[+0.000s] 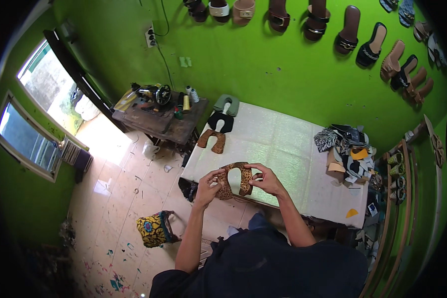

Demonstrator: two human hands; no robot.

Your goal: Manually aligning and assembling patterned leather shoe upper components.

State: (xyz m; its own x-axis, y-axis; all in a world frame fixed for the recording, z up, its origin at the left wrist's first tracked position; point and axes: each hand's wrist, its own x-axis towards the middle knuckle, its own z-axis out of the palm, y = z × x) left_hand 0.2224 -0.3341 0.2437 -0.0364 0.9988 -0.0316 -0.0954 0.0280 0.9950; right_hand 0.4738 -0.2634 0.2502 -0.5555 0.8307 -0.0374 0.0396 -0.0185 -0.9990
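Observation:
Above the near edge of the white-covered table (283, 144), a U-shaped leopard-print sandal upper (245, 182) is held up between my two hands. My left hand (207, 189) pinches its left arm, fingers closed on the edge. On the other side, my right hand (267, 181) grips the right arm between thumb and fingers. The piece's open end points toward me. Similar U-shaped uppers lie in a row along the table's left end: green (227, 104), black (220, 122) and brown leopard print (212, 141).
A heap of fabric scraps (345, 151) covers the table's right end, with a yellow scrap (351, 213) nearer me. Left of the table stands a sewing machine (156, 94) on a wooden stand. A patterned stool (153, 230) is at lower left. Sandals (347, 32) hang along the green wall.

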